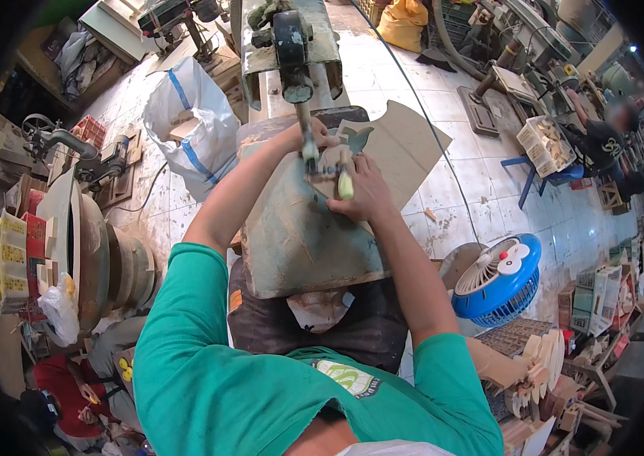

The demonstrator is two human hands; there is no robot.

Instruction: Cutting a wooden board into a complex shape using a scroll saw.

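A scroll saw with a dark, worn upper arm (292, 53) stands in front of me, its blade holder (309, 148) reaching down to the table. On the wide greenish metal saw table (299, 243) lies a flat brown wooden board (405, 137) with a curved edge, overhanging the table at the right. My left hand (303, 138) grips the board just left of the blade holder, its fingers partly hidden. My right hand (367, 188) is closed on the near part of the board, thumb toward me. A pale green-tipped part (345, 182) sits between the hands; its kind is unclear.
A white sack (189, 125) with wood pieces stands left of the saw. At the right is a blue fan (497, 281). A cable (443, 159) runs over the tiled floor. Another person (607, 140) is at the far right, another (71, 395) at lower left.
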